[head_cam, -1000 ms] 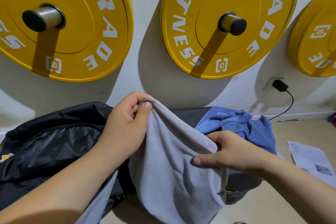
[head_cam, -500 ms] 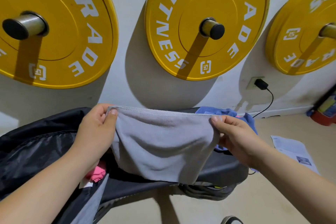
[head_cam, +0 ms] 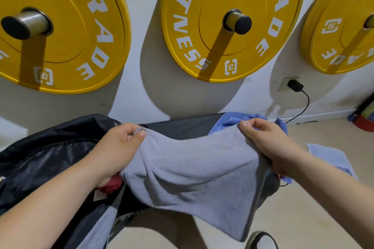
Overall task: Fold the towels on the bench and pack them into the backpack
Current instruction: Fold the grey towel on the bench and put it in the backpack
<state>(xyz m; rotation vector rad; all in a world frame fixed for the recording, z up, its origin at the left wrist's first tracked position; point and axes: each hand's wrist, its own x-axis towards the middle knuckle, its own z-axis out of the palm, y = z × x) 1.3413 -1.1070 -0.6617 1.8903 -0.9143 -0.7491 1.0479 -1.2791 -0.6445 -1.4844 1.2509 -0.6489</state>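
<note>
Three big yellow bumper plates [head_cam: 228,20] hang on the white wall right in front of me, and under them is the black bench [head_cam: 188,127] with my black backpack [head_cam: 46,151] slumped over its left end. Spread between my hands is the grey towel [head_cam: 194,170], hanging over the near edge of the bench with its lower corner dangling toward the floor. My left hand [head_cam: 117,147] is pinching the top left corner between thumb and fingers, and my right hand [head_cam: 267,143] has the top right corner pinched the same way, so the top edge is pulled fairly straight. A blue towel [head_cam: 238,121] sits crumpled on the bench just behind my right hand, not folded yet. Something red [head_cam: 113,185] peeks out under my left wrist, can't tell what. My worry: if I fold with that bottom edge sagging unevenly, the halves won't line up, and the loose corner could drag on the floor.
</note>
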